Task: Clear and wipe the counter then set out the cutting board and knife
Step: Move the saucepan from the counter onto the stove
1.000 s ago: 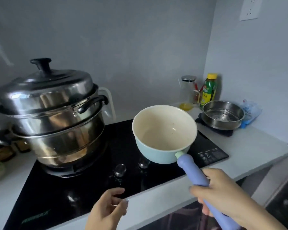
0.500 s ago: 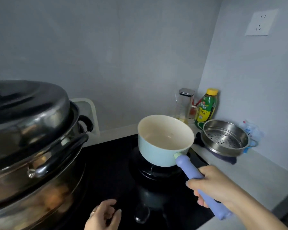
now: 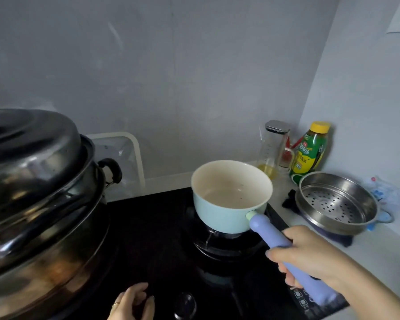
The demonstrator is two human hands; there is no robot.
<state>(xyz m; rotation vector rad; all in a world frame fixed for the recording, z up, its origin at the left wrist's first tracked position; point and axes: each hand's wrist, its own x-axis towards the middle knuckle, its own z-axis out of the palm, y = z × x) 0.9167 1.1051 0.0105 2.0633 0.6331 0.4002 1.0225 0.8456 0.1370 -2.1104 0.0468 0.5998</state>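
A pale blue saucepan (image 3: 226,204) with a cream inside sits on the right burner of the black stove (image 3: 153,239). My right hand (image 3: 307,255) grips its lilac handle (image 3: 270,234). My left hand (image 3: 132,303) hovers low at the stove's front edge, fingers loosely curled, holding nothing. The white counter (image 3: 379,257) runs along the right. No cutting board or knife is in view.
A large stacked steel steamer pot (image 3: 37,204) with a lid fills the left. A steel steamer insert (image 3: 335,202) sits on a dark trivet at right. A green bottle (image 3: 310,151), a glass oil dispenser (image 3: 273,146) and a plastic bag (image 3: 386,195) stand in the corner. Stove knob (image 3: 185,306) at front.
The saucepan has moved away from me and down onto the right burner, still held by my right hand. My view has moved closer to the stove. My left hand stays low.
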